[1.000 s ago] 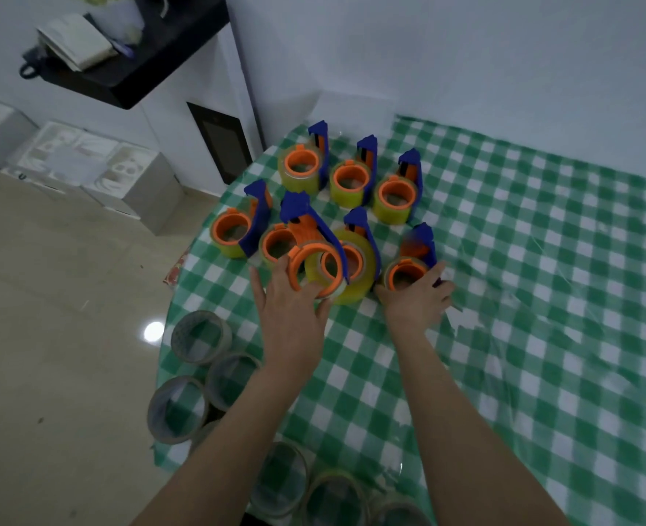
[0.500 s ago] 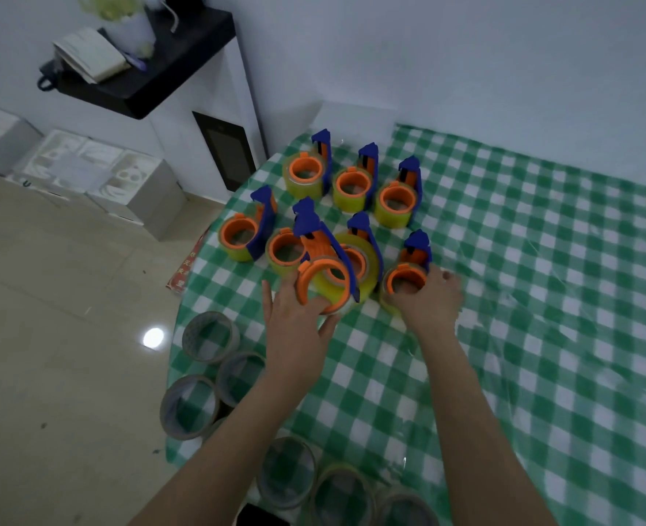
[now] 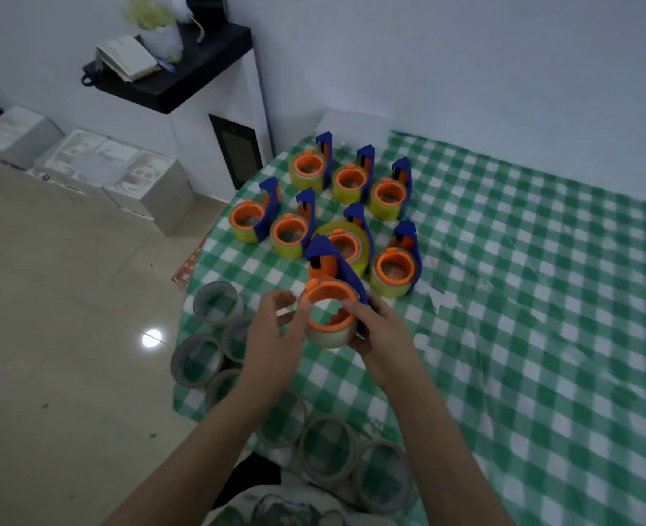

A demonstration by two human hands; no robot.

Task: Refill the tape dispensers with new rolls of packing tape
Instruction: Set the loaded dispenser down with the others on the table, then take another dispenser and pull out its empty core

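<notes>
Step in hand: one dispenser is lifted clear of the group for work on its roll. The left hand pinches the left rim of the orange hub, thumb on top. The right hand wraps the right side of the held dispenser, thumb on the rim. A pale roll sits round the hub; we cannot tell whether it is going on or coming off.

Next move, we judge: steady the body with the right hand while the left slides the roll along the hub.

The loose rolls stand right at the table's near-left edge, above the floor, so they are easily knocked off. The other dispensers crowd just behind. Open checked cloth lies to the right.
</notes>
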